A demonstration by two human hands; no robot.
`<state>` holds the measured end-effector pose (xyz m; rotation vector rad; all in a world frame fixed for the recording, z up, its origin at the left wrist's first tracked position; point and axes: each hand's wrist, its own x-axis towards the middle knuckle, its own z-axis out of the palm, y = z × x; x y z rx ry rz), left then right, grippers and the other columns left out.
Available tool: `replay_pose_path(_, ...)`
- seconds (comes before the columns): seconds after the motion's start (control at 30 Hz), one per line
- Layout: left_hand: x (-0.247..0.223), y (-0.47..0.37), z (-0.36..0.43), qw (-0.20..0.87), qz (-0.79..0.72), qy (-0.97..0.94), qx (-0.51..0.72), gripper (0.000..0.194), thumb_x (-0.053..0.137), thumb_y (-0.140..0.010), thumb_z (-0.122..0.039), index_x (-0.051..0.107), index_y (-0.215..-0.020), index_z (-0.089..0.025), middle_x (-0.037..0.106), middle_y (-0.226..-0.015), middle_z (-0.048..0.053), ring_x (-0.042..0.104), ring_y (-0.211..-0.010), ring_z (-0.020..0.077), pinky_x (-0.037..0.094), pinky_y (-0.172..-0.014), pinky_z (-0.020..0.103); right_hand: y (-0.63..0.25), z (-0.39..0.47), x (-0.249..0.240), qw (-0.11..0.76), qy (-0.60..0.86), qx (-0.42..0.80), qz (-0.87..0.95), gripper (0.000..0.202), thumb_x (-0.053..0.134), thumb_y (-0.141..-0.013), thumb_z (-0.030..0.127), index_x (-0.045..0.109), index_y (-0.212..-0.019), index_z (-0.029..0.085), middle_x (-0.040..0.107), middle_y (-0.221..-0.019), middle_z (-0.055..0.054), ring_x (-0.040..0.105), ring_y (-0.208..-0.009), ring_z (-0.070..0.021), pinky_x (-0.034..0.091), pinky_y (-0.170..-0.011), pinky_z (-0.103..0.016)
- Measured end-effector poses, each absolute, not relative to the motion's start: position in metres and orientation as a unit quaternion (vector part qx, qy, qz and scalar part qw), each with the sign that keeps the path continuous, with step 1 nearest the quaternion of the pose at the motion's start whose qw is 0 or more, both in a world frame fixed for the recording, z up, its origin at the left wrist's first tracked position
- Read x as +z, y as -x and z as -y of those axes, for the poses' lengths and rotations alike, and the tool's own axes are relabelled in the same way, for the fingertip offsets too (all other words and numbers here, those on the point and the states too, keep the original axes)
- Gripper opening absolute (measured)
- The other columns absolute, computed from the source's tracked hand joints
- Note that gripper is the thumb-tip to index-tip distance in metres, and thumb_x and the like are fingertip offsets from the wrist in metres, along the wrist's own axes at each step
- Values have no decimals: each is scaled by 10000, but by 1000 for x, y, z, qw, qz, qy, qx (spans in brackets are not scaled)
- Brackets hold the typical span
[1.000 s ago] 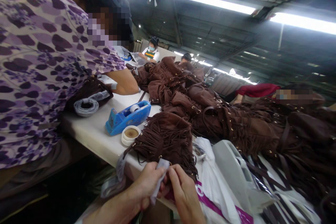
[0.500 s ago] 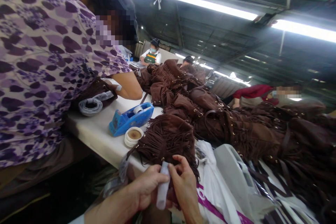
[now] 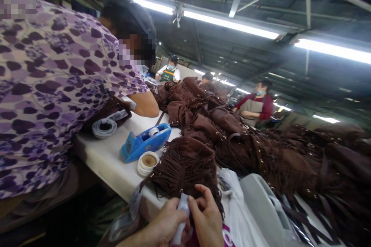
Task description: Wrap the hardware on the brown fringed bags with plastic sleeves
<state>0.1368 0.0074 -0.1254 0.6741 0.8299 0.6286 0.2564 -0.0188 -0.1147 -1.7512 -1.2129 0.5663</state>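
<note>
A brown fringed bag [image 3: 188, 162] lies at the table's near edge, just beyond my hands. A whitish translucent plastic wrap [image 3: 182, 210] forms a narrow sleeve below the bag's metal ring. My left hand [image 3: 166, 220] pinches this wrap between thumb and fingers. On its other side, my right hand [image 3: 206, 214] grips the wrap with thumb and lower fingers, the index finger raised and bent. What lies inside the wrap is hidden. Left of the bag stands a round white container [image 3: 147, 163] with a brownish inside, beside a blue tape dispenser [image 3: 145, 141].
Brown fringed bags [image 3: 232, 127] are heaped along the table [image 3: 116, 162]. A grey plastic device [image 3: 262, 204] and a white plastic bag [image 3: 239, 208] sit at right. A co-worker in a purple patterned shirt [image 3: 66, 85] leans in at left, near a plastic-wrapped coil [image 3: 104, 126]. Other people stand farther back.
The view has tilted up, so the table and my hands appear lower. My hands stay on the wrap. The person in red at the back right now stands more upright, farther left.
</note>
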Motion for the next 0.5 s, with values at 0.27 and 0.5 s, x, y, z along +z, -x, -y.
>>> replay_pose_path(0.27, -127, -130, -7, 806, -370, -356, 296, 311, 701, -693, -401, 535, -868, -203, 539, -588, -66, 298, -348, 32, 151, -360, 162, -238, 19, -85, 430, 743, 178, 481, 320, 555, -798, 295, 643, -1083, 178, 614, -562, 48, 621, -564, -200, 411, -580, -277)
replay_pose_path(0.5, -123, -131, -5, 785, -388, -378, 302, 345, 670, -615, -462, 497, -757, -200, 468, -526, -80, 269, -352, 30, 142, -334, 141, -265, 36, -60, 405, 747, 205, 485, 390, 634, -780, 313, 685, -1151, 205, 714, -623, 23, 663, -542, -180, 443, -531, -252)
